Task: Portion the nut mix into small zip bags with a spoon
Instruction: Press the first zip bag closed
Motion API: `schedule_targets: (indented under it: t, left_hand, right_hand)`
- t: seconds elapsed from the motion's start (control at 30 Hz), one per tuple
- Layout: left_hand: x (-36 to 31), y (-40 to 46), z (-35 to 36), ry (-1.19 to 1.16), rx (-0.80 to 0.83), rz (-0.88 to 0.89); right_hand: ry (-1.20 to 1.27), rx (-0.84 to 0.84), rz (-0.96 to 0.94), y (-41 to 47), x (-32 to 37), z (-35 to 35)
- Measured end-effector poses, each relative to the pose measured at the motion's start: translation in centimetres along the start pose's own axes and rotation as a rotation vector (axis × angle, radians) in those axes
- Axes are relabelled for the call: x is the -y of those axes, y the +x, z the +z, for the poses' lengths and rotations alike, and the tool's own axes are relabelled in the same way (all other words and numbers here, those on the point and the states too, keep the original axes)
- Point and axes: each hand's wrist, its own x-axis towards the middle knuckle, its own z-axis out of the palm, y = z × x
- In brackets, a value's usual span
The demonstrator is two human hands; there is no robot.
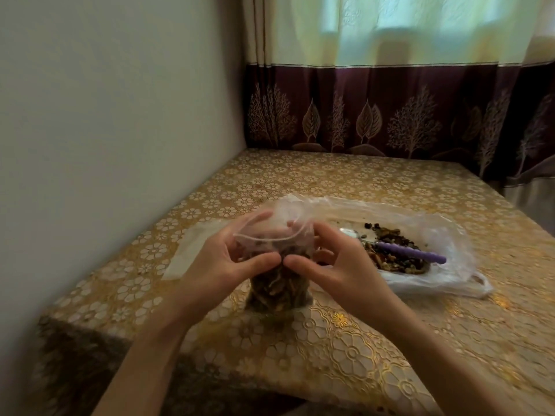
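A small clear zip bag [277, 291] filled with nut mix stands upright on the table [390, 340] in front of me. My left hand [222, 262] and my right hand [336, 265] both pinch its top edge, thumbs nearly touching; the bag mouth gapes open above them. To the right, a large clear plastic bag [426, 232] lies flat with loose nut mix [393, 253] on it. A spoon with a purple handle [411, 253] rests across the mix, its metal bowl pointing left.
Flat empty zip bags [183, 256] lie on the table to the left of my hands. A wall runs along the left side. A dark patterned curtain [390, 115] hangs behind the table's far edge.
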Motion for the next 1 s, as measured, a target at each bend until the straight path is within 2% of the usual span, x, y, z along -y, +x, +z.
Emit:
schedule_targets:
  t: [0.1, 0.23, 0.4, 0.53, 0.73, 0.9, 1.0]
  left_hand:
    - [-0.9, 0.3, -0.3, -0.012, -0.005, 0.05]
    - [-0.3, -0.1, 0.1, 0.035, -0.006, 0.009]
    - [0.2, 0.0, 0.2, 0.006, -0.114, -0.01]
    - [-0.6, 0.5, -0.2, 0.028, -0.115, 0.039]
    - [-0.8, 0.5, -1.0, 0.111, -0.067, 0.021]
    - [-0.3, 0.0, -1.5, -0.051, -0.165, 0.02]
    - [-0.5, -0.3, -1.8, -0.071, -0.184, 0.029]
  right_hand:
    - [0.08, -0.017, -0.042, 0.4, 0.6, -0.4]
    - [0.044, 0.026, 0.019, -0.3, 0.3, -0.1]
    - [0.145, -0.1, 0.034, 0.3, 0.2, 0.0]
    - [0.379, -0.121, 0.098, 1.0, 0.4, 0.1]
    - [0.433, -0.192, 0.161, 1.4, 0.3, -0.1]
    - [0.456, -0.186, 0.192, 1.5, 0.1, -0.3]
    - [0.47, -0.165, 0.206, 1.5, 0.1, -0.3]
